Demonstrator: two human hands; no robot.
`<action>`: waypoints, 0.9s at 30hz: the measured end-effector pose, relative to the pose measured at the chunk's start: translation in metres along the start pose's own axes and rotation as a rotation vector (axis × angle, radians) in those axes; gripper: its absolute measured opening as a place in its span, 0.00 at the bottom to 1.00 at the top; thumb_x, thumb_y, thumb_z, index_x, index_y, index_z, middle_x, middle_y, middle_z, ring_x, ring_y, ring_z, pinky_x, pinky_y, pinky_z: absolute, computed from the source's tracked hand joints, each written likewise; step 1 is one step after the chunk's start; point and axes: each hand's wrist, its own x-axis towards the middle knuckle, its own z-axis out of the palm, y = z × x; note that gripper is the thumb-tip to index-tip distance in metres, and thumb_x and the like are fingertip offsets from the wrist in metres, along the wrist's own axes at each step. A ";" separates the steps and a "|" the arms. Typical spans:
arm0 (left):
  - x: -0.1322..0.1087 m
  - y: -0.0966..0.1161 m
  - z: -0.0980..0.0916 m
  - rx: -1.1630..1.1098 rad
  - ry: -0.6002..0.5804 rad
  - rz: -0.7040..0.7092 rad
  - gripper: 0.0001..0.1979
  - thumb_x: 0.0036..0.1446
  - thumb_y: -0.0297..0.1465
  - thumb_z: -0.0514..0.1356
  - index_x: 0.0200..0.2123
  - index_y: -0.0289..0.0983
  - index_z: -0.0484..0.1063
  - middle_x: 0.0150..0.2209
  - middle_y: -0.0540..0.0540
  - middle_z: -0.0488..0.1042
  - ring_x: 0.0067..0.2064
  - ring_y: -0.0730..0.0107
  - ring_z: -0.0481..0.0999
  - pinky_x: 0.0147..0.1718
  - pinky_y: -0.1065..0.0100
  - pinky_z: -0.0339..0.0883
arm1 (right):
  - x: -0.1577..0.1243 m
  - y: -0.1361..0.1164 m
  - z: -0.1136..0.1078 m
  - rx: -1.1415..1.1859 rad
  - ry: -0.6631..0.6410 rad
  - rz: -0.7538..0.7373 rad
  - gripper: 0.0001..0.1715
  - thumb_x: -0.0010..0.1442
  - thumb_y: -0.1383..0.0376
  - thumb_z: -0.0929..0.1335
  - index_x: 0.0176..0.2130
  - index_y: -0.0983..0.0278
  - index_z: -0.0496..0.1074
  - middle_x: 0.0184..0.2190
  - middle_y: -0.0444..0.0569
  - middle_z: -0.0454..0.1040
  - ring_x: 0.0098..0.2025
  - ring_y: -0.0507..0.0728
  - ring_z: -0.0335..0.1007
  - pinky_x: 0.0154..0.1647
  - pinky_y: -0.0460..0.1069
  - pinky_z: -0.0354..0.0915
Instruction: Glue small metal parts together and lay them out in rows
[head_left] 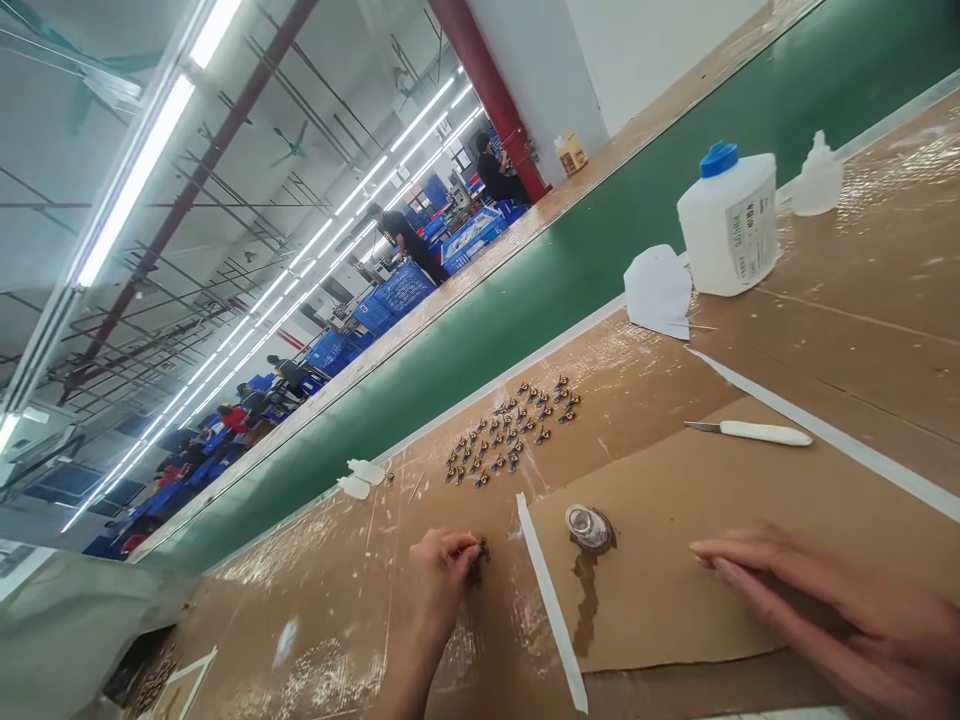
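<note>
My left hand (442,562) is closed in a pinch on a small dark part (482,550) at the table's near side. Over a brown cardboard sheet (675,600), my right hand (817,600) has its fingertips pressed together; whatever may be in them is too small to make out. Between the hands, a small clear cup (589,528) stands on the cardboard, and a dark wet stain (586,600) runs from it toward me. Past my left hand lies a cluster of small blue and gold parts (510,430), set out in loose rows.
A white-handled knife (765,432) lies right of the cluster. Behind it stand a white jug with a blue cap (727,225), a squeeze bottle (817,180) and white paper (658,290). Small white bottles (361,478) lie at left. A green strip (480,320) runs beyond; people work farther back.
</note>
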 end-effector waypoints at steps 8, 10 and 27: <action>-0.001 0.003 -0.004 0.148 -0.029 0.091 0.08 0.52 0.32 0.60 0.27 0.42 0.79 0.27 0.48 0.77 0.34 0.64 0.73 0.36 0.65 0.61 | 0.013 -0.006 -0.011 -0.070 -0.091 -0.199 0.08 0.59 0.60 0.65 0.40 0.54 0.72 0.34 0.38 0.78 0.33 0.48 0.77 0.36 0.34 0.70; 0.000 0.007 -0.003 0.178 -0.039 0.097 0.08 0.53 0.32 0.59 0.28 0.41 0.79 0.28 0.48 0.77 0.35 0.63 0.72 0.37 0.64 0.60 | 0.012 -0.008 -0.011 -0.057 -0.089 -0.156 0.08 0.60 0.60 0.64 0.40 0.54 0.72 0.34 0.38 0.78 0.33 0.49 0.77 0.36 0.35 0.70; 0.007 0.033 0.004 0.389 -0.100 0.116 0.09 0.55 0.25 0.57 0.26 0.38 0.76 0.29 0.46 0.75 0.38 0.60 0.70 0.37 0.63 0.54 | 0.013 -0.014 -0.009 -0.008 -0.036 -0.119 0.07 0.60 0.61 0.65 0.39 0.53 0.72 0.33 0.36 0.78 0.34 0.49 0.77 0.36 0.36 0.70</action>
